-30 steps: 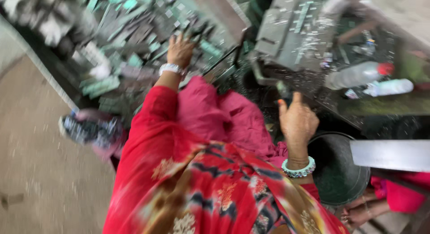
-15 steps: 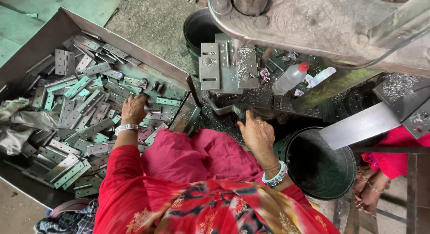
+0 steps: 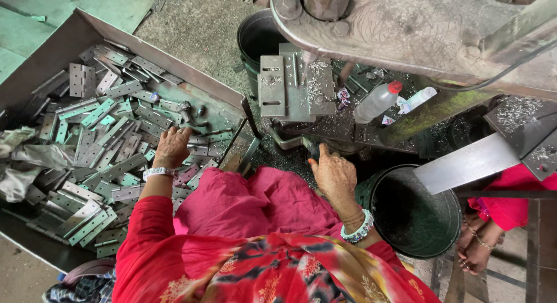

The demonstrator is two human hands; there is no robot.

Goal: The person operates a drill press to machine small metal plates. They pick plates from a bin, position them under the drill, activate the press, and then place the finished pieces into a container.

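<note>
1. Workshop floor of grey concrete is seen from the head camera, with a drill press table (image 3: 296, 82) strewn with swarf.
2. Left hand (image 3: 172, 147) is laid palm-down, fingers spread and slightly curled, on metal hinges (image 3: 98, 158) heaped in a shallow metal tray (image 3: 174, 65); whether one is gripped cannot be told.
3. Right hand (image 3: 333, 175) is closed on a dark handle (image 3: 311, 146) beneath the press table.
4. Black bucket (image 3: 415, 213) is set just beside the right wrist; a plastic bottle (image 3: 377, 103) lies behind the table.
</note>
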